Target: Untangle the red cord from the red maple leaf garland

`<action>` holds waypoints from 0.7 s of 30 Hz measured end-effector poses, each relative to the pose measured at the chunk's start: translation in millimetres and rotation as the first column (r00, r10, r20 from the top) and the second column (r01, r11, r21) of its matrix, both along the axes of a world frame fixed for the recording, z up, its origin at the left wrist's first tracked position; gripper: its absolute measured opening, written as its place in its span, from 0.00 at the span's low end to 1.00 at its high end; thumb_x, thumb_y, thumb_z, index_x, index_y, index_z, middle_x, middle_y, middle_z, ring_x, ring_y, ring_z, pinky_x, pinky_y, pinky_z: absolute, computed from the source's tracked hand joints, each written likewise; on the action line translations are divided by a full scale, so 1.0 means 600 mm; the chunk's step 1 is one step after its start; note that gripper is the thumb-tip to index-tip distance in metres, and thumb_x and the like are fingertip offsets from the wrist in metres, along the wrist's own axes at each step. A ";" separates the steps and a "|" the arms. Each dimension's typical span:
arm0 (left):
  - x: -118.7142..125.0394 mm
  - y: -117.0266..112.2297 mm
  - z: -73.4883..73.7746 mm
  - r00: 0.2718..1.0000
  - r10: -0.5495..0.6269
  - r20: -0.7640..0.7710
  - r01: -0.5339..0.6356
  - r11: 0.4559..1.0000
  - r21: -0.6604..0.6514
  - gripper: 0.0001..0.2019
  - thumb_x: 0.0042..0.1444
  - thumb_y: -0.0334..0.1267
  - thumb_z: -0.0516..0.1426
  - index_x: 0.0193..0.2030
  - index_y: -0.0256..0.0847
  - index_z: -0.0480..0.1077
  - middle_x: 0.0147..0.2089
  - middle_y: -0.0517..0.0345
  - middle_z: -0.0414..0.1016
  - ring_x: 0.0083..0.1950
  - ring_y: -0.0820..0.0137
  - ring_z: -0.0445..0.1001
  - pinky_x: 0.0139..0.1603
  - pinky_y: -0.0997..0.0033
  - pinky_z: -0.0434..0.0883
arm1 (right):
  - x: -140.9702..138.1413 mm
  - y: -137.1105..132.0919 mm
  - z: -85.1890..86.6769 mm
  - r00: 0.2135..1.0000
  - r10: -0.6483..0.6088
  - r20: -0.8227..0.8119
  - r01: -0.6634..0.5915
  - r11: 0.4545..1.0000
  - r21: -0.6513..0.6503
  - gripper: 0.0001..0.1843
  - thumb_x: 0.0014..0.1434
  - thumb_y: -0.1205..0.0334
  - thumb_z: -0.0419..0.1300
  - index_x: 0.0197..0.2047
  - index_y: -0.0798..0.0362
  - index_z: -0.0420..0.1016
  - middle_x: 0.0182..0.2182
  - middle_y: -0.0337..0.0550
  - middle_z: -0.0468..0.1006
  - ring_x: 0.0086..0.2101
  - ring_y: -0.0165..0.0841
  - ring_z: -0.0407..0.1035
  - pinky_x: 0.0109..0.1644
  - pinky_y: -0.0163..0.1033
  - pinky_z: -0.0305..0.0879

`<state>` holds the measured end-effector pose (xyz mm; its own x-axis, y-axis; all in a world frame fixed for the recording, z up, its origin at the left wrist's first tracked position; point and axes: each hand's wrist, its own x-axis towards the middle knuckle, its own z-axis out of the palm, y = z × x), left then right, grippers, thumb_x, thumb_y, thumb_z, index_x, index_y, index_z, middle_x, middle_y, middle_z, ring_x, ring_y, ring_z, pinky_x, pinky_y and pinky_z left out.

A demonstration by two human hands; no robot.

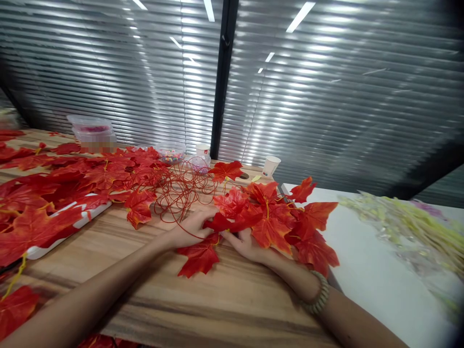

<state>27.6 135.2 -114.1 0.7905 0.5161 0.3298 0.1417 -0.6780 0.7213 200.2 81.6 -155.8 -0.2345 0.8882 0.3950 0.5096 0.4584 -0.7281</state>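
Note:
My left hand (194, 226) is closed on an artificial red maple leaf (235, 222) at the middle of the table, its fingertips partly covered. A thin red cord runs past this hand from a loose tangle of cord (177, 191) behind it. My right hand (248, 245) meets it from the right, thumb stretched toward the left fingers and closed at the leaf's stem; other leaves hide its remaining fingers. Just below the hands lies another red leaf (200, 258) with a yellow stem. A cluster of red leaves (271, 224) spreads over and beyond my right hand.
Many red leaves (105, 174) cover the wooden table's (174, 299) left side, some over a white tray (97, 209). Behind stand clear containers (92, 128), a bead box (171, 153) and paper cups (271, 166). Yellow strands (409, 220) lie on the white table (377, 256) at right.

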 end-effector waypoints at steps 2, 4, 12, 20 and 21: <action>0.000 0.000 0.000 1.000 0.001 -0.014 -0.001 1.000 0.002 0.06 0.46 0.23 0.50 0.26 0.36 0.63 0.28 0.61 0.66 0.34 0.72 0.65 0.41 0.74 0.64 | 0.001 0.001 -0.002 1.000 0.002 0.022 -0.002 1.000 0.008 0.12 0.59 0.54 0.50 0.35 0.52 0.70 0.35 0.43 0.76 0.38 0.36 0.70 0.46 0.43 0.65; 0.000 -0.001 0.001 0.999 0.007 -0.034 -0.007 1.000 -0.009 0.06 0.45 0.22 0.50 0.25 0.36 0.62 0.27 0.62 0.65 0.33 0.73 0.65 0.40 0.74 0.64 | 0.001 0.001 0.000 1.000 0.008 0.030 -0.009 1.000 0.017 0.11 0.59 0.55 0.50 0.36 0.51 0.69 0.35 0.43 0.76 0.38 0.35 0.69 0.47 0.43 0.65; 0.000 0.000 0.000 0.999 -0.018 -0.044 0.017 1.000 -0.025 0.07 0.43 0.22 0.51 0.25 0.37 0.61 0.26 0.63 0.63 0.31 0.74 0.64 0.37 0.76 0.63 | -0.003 -0.001 0.011 0.997 0.061 0.042 -0.063 0.998 0.028 0.13 0.60 0.57 0.48 0.28 0.50 0.68 0.26 0.40 0.73 0.31 0.34 0.68 0.40 0.41 0.66; 0.001 -0.003 0.003 0.995 -0.014 -0.099 0.013 1.000 -0.016 0.07 0.44 0.23 0.51 0.25 0.38 0.59 0.25 0.64 0.62 0.27 0.75 0.60 0.32 0.76 0.60 | -0.001 0.000 0.016 0.990 0.078 0.120 -0.083 0.996 0.040 0.11 0.59 0.59 0.47 0.28 0.52 0.65 0.27 0.40 0.71 0.31 0.33 0.65 0.40 0.40 0.64; 0.001 -0.004 0.003 0.994 -0.017 -0.105 0.015 1.000 -0.014 0.07 0.43 0.23 0.51 0.24 0.38 0.58 0.25 0.63 0.62 0.27 0.75 0.60 0.31 0.76 0.60 | -0.001 0.000 0.017 0.989 0.079 0.124 -0.084 0.996 0.036 0.10 0.59 0.60 0.47 0.28 0.52 0.64 0.27 0.40 0.71 0.32 0.32 0.65 0.40 0.39 0.64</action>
<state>28.3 132.9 -112.0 0.8287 0.5069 0.2374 0.2068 -0.6713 0.7117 199.6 81.6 -145.6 -0.3543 0.8480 0.3942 0.5537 0.5300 -0.6423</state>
